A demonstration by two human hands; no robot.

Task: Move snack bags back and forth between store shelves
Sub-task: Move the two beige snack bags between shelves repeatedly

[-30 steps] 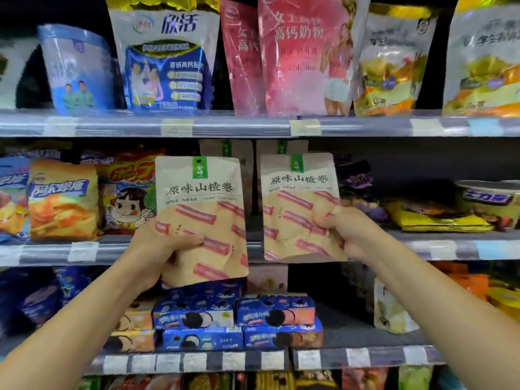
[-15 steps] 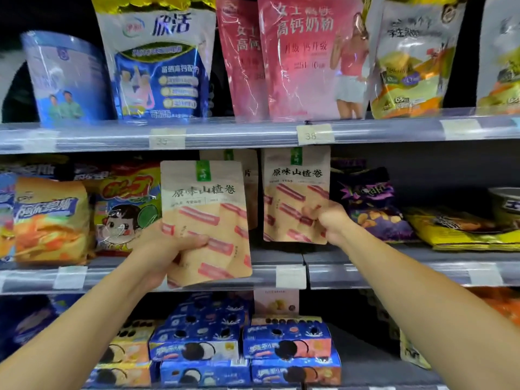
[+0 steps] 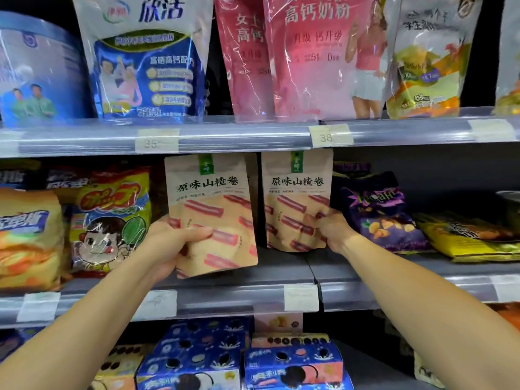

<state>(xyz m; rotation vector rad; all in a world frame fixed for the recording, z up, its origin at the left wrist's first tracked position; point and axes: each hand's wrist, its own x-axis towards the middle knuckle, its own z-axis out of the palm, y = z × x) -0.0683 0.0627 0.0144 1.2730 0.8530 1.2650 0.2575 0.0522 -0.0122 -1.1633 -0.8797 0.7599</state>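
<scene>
Snack bags, two matching tan pouches, are both up at the middle shelf (image 3: 225, 301). From where I stand the nearer pouch (image 3: 216, 218) is in the left hand (image 3: 166, 246), fingers (image 3: 197, 231) clenched round its lower left edge with the thumb across the front. It leans slightly, and I cannot tell if its base touches the shelf yet. Just beyond, the right hand (image 3: 333, 230) pinches the lower right edge of the farther pouch (image 3: 295, 192), which stands upright, its base seemingly on the shelf, just beside a purple bag (image 3: 377, 212). I'd say the thing now is to square the nearer pouch, slide it back level with its twin, seat the base flat and only then let go, minding the purple bag. Compared with half a second ago, the nearer pouch has risen from across the shelf's front edge to above it, and the farther pouch looks to have gone deeper in
</scene>
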